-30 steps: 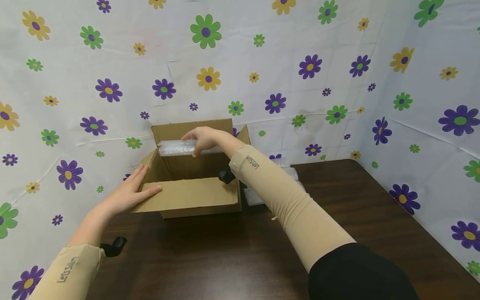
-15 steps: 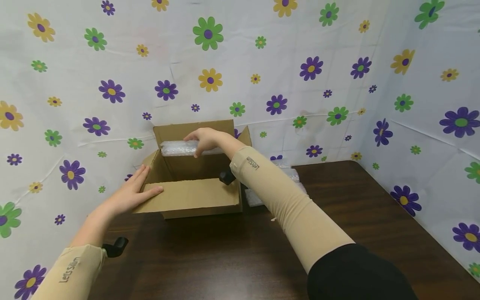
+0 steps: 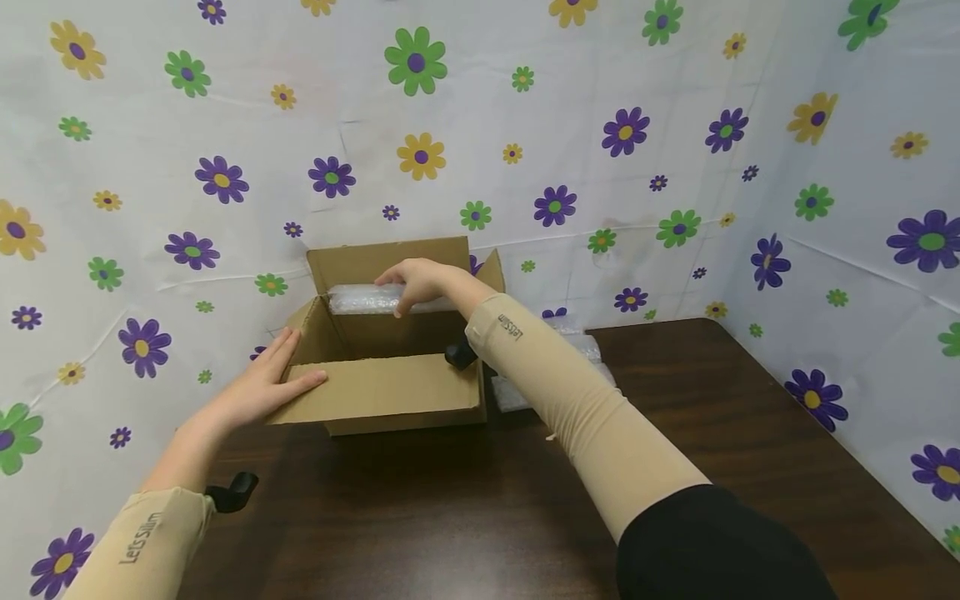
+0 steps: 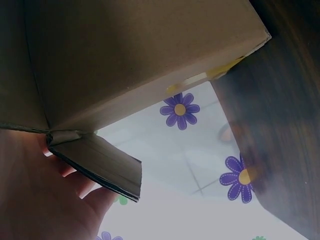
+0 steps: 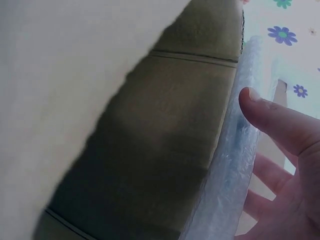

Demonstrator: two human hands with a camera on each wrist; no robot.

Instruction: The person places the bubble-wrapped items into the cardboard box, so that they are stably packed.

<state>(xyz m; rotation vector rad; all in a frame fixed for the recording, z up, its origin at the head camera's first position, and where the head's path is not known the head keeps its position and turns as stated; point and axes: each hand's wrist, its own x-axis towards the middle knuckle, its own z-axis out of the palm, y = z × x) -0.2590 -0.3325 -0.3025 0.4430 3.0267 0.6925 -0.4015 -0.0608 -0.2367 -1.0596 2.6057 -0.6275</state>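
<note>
Little has shifted since the earlier frames: our right hand has edged slightly right along the bubble wrap at the box's far wall, twelve o'clock. From the head view, fingers curl over the wrap, pressing it there as lining. Our left hand, fingers straight, steadies the nine o'clock flap so the box stays put. Left wrist: fingers lie flat under the flap. Right wrist: thumb and fingers grasp the wrap.

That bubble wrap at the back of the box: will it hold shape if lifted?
Probably not: the bubble wrap looks thin and crinkled, so likely floppy and light. Its plastic may slip in the right hand gripping it.
</note>
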